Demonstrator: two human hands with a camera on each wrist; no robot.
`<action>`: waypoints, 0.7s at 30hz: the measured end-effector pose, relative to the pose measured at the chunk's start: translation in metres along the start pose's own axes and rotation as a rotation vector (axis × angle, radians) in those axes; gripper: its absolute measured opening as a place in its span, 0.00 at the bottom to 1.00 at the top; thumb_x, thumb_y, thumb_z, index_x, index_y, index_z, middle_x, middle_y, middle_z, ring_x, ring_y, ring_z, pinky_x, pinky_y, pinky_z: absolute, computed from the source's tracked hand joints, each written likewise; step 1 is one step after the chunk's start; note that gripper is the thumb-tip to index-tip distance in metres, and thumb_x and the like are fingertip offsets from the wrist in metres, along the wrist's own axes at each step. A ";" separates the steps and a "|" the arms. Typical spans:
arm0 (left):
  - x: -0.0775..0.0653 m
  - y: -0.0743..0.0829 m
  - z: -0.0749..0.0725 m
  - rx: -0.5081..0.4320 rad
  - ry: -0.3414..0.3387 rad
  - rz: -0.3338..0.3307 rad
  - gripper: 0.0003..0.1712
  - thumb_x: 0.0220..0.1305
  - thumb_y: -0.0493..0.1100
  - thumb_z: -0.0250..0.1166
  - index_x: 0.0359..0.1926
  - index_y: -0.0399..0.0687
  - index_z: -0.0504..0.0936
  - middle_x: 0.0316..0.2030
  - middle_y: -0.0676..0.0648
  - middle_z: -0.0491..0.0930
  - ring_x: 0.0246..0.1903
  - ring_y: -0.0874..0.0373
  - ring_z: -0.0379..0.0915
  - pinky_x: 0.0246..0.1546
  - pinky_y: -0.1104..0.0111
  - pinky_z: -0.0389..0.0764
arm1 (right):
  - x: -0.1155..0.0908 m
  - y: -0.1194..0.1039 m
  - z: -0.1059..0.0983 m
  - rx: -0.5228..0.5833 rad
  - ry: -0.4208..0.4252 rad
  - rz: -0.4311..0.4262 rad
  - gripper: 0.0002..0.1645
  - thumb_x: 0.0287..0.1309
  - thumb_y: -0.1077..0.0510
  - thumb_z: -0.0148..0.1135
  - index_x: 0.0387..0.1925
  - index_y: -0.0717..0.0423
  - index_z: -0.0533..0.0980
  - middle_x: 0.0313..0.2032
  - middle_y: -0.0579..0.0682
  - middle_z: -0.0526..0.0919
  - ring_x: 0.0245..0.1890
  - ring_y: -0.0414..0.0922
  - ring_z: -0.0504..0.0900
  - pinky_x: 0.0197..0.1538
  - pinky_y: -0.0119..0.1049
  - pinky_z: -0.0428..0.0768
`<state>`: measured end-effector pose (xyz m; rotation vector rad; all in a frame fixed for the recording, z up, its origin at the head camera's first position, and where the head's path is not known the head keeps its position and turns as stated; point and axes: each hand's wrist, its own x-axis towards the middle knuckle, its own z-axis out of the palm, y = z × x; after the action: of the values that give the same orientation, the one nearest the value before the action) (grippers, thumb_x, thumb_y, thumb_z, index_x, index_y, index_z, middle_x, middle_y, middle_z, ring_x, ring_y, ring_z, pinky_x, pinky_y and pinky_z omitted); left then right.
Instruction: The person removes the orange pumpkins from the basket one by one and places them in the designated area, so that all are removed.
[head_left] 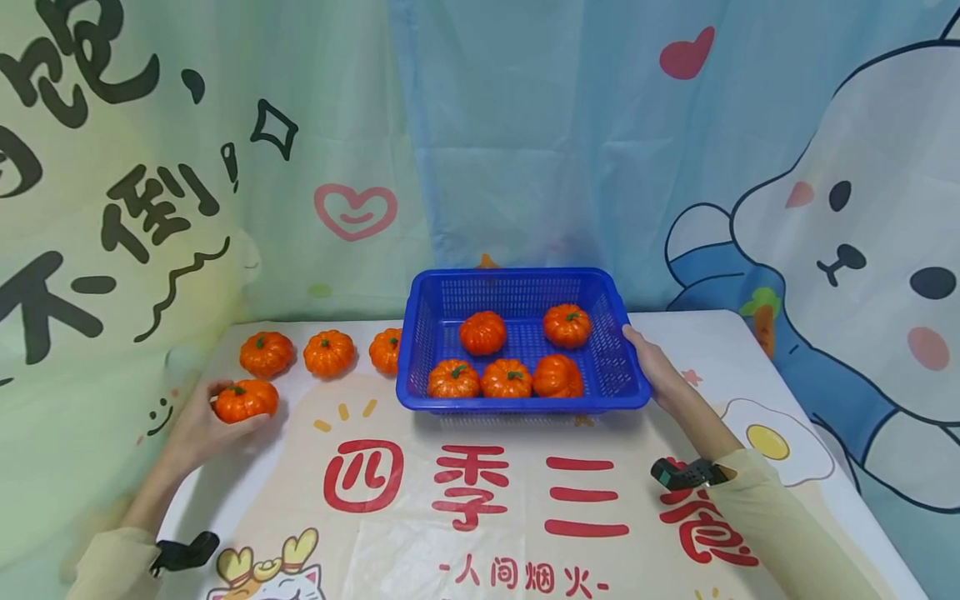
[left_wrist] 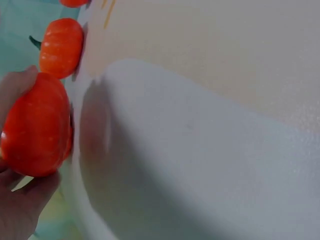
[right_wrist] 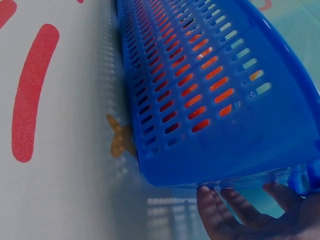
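In the head view my left hand (head_left: 206, 425) holds a small orange toy pumpkin (head_left: 246, 401) at the table's left side, with fingers and thumb around it. The left wrist view shows this pumpkin (left_wrist: 37, 127) raised over its shadow. A blue perforated basket (head_left: 525, 405) stands at the back middle, with several pumpkins (head_left: 507, 379) inside. My right hand (head_left: 651, 364) grips the basket's right end, thumb at the rim. From the right wrist, the fingers (right_wrist: 245, 205) press against the basket's end wall (right_wrist: 235, 150).
Left of the basket, a row of three pumpkins lies along the table's back: a left one (head_left: 266, 354), a middle one (head_left: 328, 353) and one (head_left: 386, 351) partly hidden by the basket. A printed cloth (head_left: 390, 533) covers the table. A patterned curtain (head_left: 510, 150) hangs behind.
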<state>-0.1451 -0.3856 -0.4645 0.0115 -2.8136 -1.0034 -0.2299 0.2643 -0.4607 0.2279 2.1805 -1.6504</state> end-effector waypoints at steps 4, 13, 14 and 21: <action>0.000 -0.001 0.000 0.018 -0.003 -0.015 0.46 0.48 0.47 0.77 0.57 0.26 0.62 0.50 0.28 0.69 0.46 0.39 0.69 0.34 0.88 0.63 | 0.000 0.001 0.000 -0.005 0.009 -0.003 0.51 0.65 0.24 0.23 0.77 0.51 0.36 0.72 0.66 0.54 0.69 0.61 0.59 0.73 0.59 0.58; -0.005 -0.014 0.003 0.068 -0.011 0.034 0.53 0.42 0.43 0.80 0.61 0.22 0.59 0.53 0.23 0.67 0.48 0.33 0.67 0.46 0.45 0.76 | 0.001 0.003 0.000 -0.005 0.004 -0.011 0.50 0.66 0.25 0.23 0.77 0.52 0.37 0.72 0.67 0.54 0.69 0.61 0.60 0.73 0.58 0.59; -0.006 -0.015 0.003 0.075 -0.009 0.051 0.52 0.41 0.43 0.81 0.60 0.22 0.61 0.51 0.24 0.69 0.47 0.34 0.68 0.45 0.51 0.78 | 0.001 0.003 0.000 0.002 0.001 -0.012 0.50 0.66 0.25 0.23 0.77 0.52 0.37 0.72 0.67 0.54 0.69 0.61 0.60 0.73 0.58 0.58; -0.009 -0.020 0.004 0.100 0.003 0.081 0.47 0.40 0.45 0.82 0.56 0.25 0.66 0.46 0.29 0.74 0.43 0.40 0.70 0.38 0.73 0.75 | 0.002 0.002 -0.001 0.028 -0.010 -0.020 0.50 0.67 0.26 0.23 0.77 0.52 0.36 0.73 0.66 0.53 0.71 0.61 0.57 0.74 0.58 0.54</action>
<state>-0.1376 -0.3978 -0.4815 -0.0888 -2.8340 -0.8435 -0.2308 0.2655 -0.4635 0.2056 2.1601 -1.6900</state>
